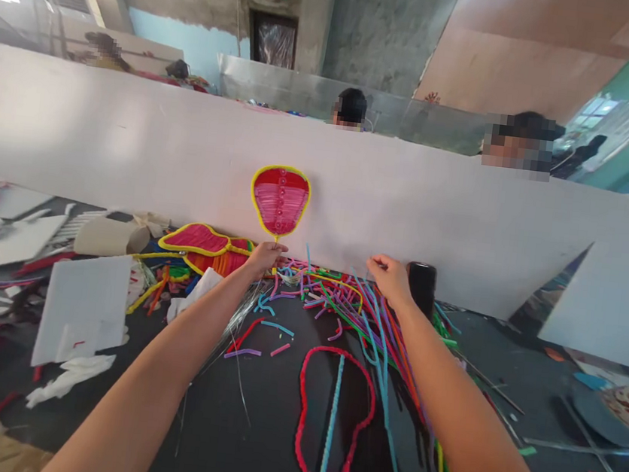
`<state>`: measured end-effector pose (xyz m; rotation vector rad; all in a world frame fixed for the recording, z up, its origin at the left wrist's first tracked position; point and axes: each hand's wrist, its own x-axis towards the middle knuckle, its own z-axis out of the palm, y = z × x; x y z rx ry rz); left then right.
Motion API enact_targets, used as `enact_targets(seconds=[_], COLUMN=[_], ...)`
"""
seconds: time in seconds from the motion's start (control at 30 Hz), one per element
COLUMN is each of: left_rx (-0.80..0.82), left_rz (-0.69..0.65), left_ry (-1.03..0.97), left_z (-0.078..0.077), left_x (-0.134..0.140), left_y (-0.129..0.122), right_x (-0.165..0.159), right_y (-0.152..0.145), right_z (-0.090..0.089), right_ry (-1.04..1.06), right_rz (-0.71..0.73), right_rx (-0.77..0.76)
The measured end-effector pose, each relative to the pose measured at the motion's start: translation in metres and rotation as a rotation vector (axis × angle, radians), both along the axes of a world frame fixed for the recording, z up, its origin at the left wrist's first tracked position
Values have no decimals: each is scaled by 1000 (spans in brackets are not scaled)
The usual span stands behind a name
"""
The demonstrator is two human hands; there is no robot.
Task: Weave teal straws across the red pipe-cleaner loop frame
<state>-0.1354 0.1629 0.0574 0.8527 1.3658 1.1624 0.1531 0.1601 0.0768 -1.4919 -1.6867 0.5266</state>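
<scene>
My left hand (pixel 266 258) is closed round the short yellow stem of a small fan (pixel 281 200). Its face is red and pink with a row of dots down the middle and a yellow fuzzy rim, and it stands upright before the white board. To the right, my right hand (pixel 390 276) has its fingers pinched together above a heap of coloured pipe cleaners (pixel 336 290); whatever it grips, if anything, is too small to make out. Below lies a red pipe-cleaner loop (pixel 301 409) with a twisted light blue stem (pixel 333 412) down its middle.
A white board (pixel 187 153) spans the back of the dark table (pixel 246 440). A phone (pixel 421 287) leans beside my right hand. Yellow-rimmed pink and orange shapes (pixel 200 240), thin wires (pixel 241 311) and white sheets (pixel 82 308) lie left. Several people sit beyond the board.
</scene>
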Motion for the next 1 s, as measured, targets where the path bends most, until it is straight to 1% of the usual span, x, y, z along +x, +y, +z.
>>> enact_targets(seconds=[0.1, 0.17, 0.23, 0.27, 0.3, 0.33, 0.37, 0.47, 0.53, 0.6, 0.63, 0.7, 0.77, 0.83, 0.9, 0.97, 1.0], left_rx=[-36, -51, -58, -60, -61, -60, -60, -68, -81, -94, -103, -122, -132, -112, -64, -15, 5], left_rz=[-41, -60, -73, -78, -80, -80, -77, -38, -9, -11, -28, -80, -134, -170, -197, -232, -253], left_ry=[43, 72, 99, 111, 122, 132, 141, 166, 175, 164, 150, 103, 31, -64, -178, -294, -346], left_z=[-11, -17, -21, -22, -23, -23, -23, -19, -14, -8, -4, 4, 13, 24, 34, 43, 47], left_x=[1, 0, -1, -1, -1, -1, -1, 0, 1, 1, 0, -1, -2, 0, 5, 15, 20], left_y=[6, 9, 12, 12, 13, 12, 11, 1, -11, -26, -34, -49, -62, -73, -82, -91, -96], right_x=[2, 5, 6, 5, 3, -1, -6, -24, -34, -39, -40, -40, -40, -43, -51, -63, -70], right_y=[1, -4, -15, -24, -34, -46, -58, -91, -105, -112, -112, -111, -112, -117, -129, -144, -152], right_z=[32, 57, 74, 78, 77, 71, 61, 18, -12, -32, -38, -39, -31, -19, -10, -5, -5], right_ry=[299, 558, 690, 730, 752, 760, 754, 600, 511, 475, 472, 484, 543, 649, 737, 741, 731], right_rz=[38, 97, 133, 148, 161, 174, 189, 183, 211, 220, 224, 221, 205, 214, 289, 393, 422], right_rx=[90, 176, 230, 246, 253, 249, 228, 154, 81, -4, -29, -42, -28, -68, -213, -403, -470])
